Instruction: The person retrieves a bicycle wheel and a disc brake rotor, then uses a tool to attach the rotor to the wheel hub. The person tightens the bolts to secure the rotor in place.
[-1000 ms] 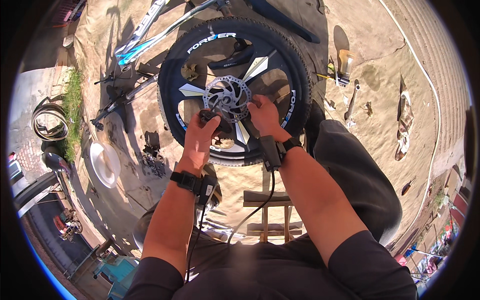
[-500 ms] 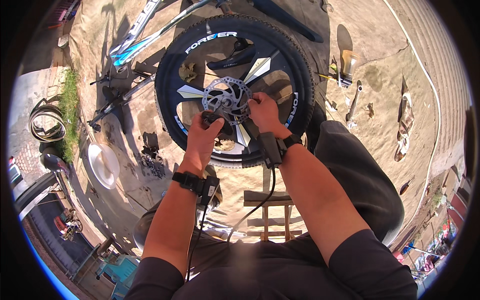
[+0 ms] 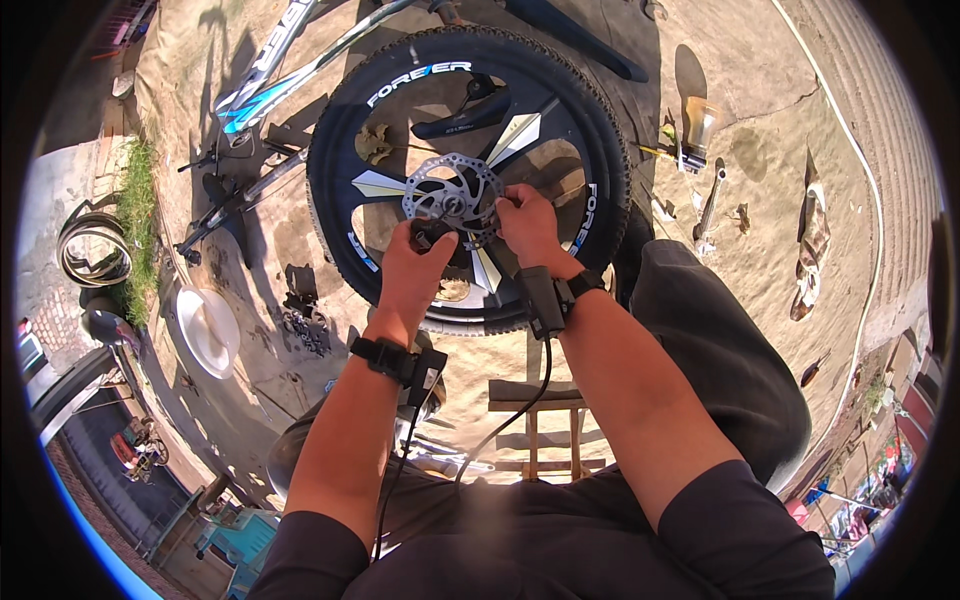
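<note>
A black bicycle wheel lies flat in front of me, with a drilled metal brake disc on its hub. My left hand is closed round a small black tool at the disc's near-left edge. A thin shaft seems to run from this tool toward the disc; its exact kind is hard to make out. At the disc's right edge, my right hand pinches the rim between thumb and fingers. Whether those fingertips also hold something small is hidden.
A white-and-blue bicycle frame lies at the far left. Nearer on that side are a white basin and small dark metal parts. To the right lie a clear cup and a wrench-like tool. A wooden stool stands close to me.
My left hand has shifted slightly to the right and turned, with the black tool turning in its grip. My right hand stays at the disc's edge.
</note>
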The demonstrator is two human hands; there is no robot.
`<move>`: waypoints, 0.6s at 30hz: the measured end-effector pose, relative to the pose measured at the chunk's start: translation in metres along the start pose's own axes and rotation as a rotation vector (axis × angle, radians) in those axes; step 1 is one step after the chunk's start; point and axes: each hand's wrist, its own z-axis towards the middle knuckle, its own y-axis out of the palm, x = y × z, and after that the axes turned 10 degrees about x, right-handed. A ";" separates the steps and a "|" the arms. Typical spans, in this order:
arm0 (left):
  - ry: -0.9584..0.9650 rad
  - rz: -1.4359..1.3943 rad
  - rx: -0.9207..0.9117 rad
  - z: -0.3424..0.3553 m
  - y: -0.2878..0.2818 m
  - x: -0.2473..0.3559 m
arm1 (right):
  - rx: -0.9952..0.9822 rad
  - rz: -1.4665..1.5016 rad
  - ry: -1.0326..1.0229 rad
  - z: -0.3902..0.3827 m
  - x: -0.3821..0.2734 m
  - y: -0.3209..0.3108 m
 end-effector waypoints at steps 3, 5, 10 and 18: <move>0.003 0.061 0.018 0.000 0.003 0.005 | 0.003 -0.011 0.007 -0.001 -0.003 -0.002; 0.029 0.126 0.027 0.001 0.006 0.008 | 0.005 -0.003 0.008 0.000 -0.001 -0.002; 0.080 0.235 0.054 0.006 0.011 0.008 | 0.005 0.018 0.013 0.000 0.002 0.000; 0.027 0.231 0.042 0.010 0.017 0.016 | 0.002 0.012 0.005 0.001 0.003 0.000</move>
